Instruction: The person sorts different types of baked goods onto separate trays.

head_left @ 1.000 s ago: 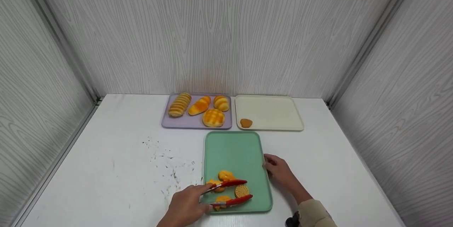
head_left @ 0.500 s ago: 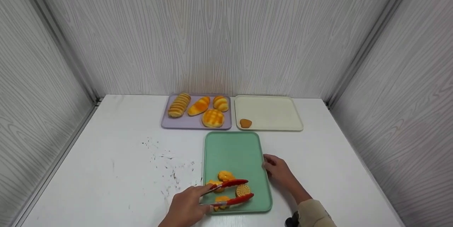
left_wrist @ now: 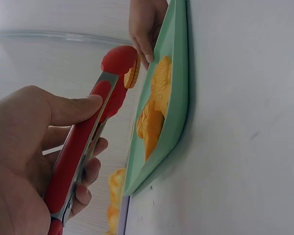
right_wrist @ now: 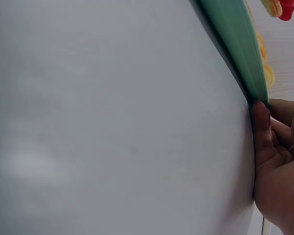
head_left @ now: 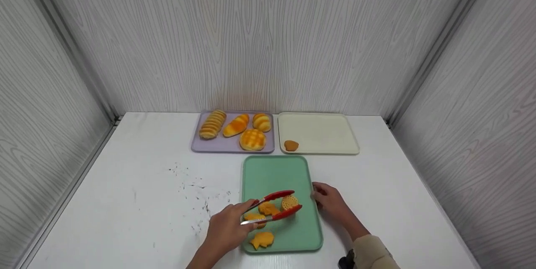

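My left hand (head_left: 228,227) grips red-tipped metal tongs (left_wrist: 81,147) above the green tray (head_left: 284,177). Between the red tips sits a round biscuit (head_left: 289,203) dotted with holes, raised off the tray in the left wrist view. Below and beside the tongs, several orange biscuits lie on the tray, among them a fish-shaped biscuit (head_left: 262,239) near its front left corner. My right hand (head_left: 333,204) pinches the tray's right rim, thumb and fingers on either side of the edge in the right wrist view.
Behind the green tray stands a purple tray (head_left: 217,145) with several bread rolls. To its right is a cream tray (head_left: 320,133) holding one small brown biscuit (head_left: 291,146). Patterned walls close in the white table (head_left: 138,193) at the back and sides.
The tongs closed around the round biscuit and rose with it, moving away from me over the green tray. The fish-shaped biscuit is now uncovered. My right hand has stayed in place.
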Demonstrator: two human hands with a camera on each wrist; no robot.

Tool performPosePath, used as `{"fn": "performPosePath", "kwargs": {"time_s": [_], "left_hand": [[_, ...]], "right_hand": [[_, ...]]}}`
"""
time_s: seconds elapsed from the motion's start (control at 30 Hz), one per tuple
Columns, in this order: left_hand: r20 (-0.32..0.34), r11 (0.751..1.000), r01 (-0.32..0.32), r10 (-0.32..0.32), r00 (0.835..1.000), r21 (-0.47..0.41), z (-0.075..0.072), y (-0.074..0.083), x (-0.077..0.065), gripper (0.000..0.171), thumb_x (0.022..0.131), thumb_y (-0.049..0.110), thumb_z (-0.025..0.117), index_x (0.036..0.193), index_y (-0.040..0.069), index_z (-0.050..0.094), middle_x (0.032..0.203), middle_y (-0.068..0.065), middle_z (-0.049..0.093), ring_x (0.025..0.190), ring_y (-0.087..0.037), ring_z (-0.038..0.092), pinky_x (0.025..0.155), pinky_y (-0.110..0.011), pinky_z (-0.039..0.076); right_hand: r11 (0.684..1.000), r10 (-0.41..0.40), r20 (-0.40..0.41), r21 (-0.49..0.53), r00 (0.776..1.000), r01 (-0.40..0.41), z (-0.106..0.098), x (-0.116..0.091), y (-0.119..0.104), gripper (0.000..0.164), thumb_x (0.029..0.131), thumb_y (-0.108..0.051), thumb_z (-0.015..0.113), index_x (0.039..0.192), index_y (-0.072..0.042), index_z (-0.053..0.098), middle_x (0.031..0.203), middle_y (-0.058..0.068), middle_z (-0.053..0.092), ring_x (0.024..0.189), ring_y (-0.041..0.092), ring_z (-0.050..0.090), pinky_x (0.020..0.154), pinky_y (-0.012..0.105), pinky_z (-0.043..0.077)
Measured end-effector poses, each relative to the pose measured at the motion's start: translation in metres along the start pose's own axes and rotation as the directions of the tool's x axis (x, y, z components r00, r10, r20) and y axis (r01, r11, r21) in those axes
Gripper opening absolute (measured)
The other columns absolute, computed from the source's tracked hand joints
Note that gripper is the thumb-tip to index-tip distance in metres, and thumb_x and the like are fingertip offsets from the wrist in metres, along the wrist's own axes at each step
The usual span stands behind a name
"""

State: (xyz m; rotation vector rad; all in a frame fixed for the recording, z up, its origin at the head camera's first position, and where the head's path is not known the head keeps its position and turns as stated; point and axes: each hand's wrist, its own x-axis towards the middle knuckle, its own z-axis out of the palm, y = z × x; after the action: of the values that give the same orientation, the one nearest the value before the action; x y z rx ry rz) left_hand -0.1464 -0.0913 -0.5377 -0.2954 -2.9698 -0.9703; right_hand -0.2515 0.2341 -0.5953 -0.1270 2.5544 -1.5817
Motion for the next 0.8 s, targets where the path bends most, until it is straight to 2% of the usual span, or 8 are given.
{"fn": "performPosePath", "kwargs": {"time_s": [0.2,0.37,0.43,0.6,0.67,0.8], "left_hand": [[-0.090,0.998,-0.063,0.065,0.994,0.024,0.011,0.003,0.033,0.060,0.088,0.035,0.076,0.143,0.022,0.058,0.133,-0.002,0.067,0.112,-0.024,0.065,0.083,-0.049,0.054],[-0.132,0.995,-0.098,0.098,0.986,0.010,0.014,0.011,0.069,0.058,0.091,0.035,0.074,0.145,0.020,0.057,0.136,-0.002,0.066,0.116,-0.027,0.064,0.086,-0.051,0.054],[-0.129,0.996,-0.090,0.090,0.988,0.007,0.015,0.015,0.085,0.058,0.092,0.035,0.073,0.145,0.021,0.056,0.137,-0.001,0.065,0.118,-0.027,0.064,0.089,-0.051,0.053],[-0.122,0.998,-0.060,0.061,0.991,0.013,0.022,0.023,0.122,0.060,0.092,0.035,0.073,0.147,0.020,0.054,0.137,-0.001,0.065,0.118,-0.026,0.063,0.090,-0.050,0.053],[-0.134,0.998,-0.057,0.059,0.989,0.019,0.027,0.025,0.134,0.060,0.092,0.034,0.073,0.148,0.020,0.053,0.135,-0.002,0.066,0.116,-0.027,0.063,0.088,-0.049,0.053],[-0.160,0.998,-0.052,0.055,0.986,0.022,0.035,0.029,0.155,0.061,0.092,0.033,0.073,0.149,0.020,0.052,0.136,-0.004,0.065,0.117,-0.027,0.063,0.091,-0.047,0.054]], "right_hand": [[0.999,0.018,0.019,0.051,1.000,-0.019,0.000,-0.005,0.001,0.043,0.102,-0.017,0.058,0.141,0.002,0.054,0.109,0.014,0.066,0.080,0.014,0.059,0.064,0.027,0.048],[1.000,0.016,0.005,0.017,1.000,-0.016,-0.001,-0.003,0.002,0.041,0.102,-0.019,0.058,0.139,-0.001,0.057,0.105,0.011,0.065,0.081,0.015,0.060,0.064,0.028,0.049],[1.000,0.021,0.010,0.003,1.000,-0.021,-0.002,-0.006,-0.007,0.041,0.102,-0.016,0.058,0.139,0.000,0.057,0.105,0.012,0.065,0.081,0.017,0.060,0.066,0.030,0.049],[0.999,0.032,0.006,0.014,0.999,-0.032,-0.002,-0.007,-0.010,0.043,0.102,-0.013,0.057,0.141,0.004,0.054,0.109,0.015,0.066,0.084,0.019,0.061,0.068,0.031,0.050],[0.999,0.031,0.002,0.022,1.000,-0.031,-0.002,-0.002,-0.002,0.043,0.102,-0.016,0.058,0.141,0.002,0.055,0.111,0.014,0.066,0.084,0.017,0.061,0.068,0.030,0.050],[1.000,0.016,0.016,0.013,1.000,-0.016,-0.003,0.001,0.001,0.043,0.102,-0.019,0.059,0.140,-0.001,0.056,0.112,0.013,0.066,0.084,0.016,0.061,0.068,0.029,0.050]]}}
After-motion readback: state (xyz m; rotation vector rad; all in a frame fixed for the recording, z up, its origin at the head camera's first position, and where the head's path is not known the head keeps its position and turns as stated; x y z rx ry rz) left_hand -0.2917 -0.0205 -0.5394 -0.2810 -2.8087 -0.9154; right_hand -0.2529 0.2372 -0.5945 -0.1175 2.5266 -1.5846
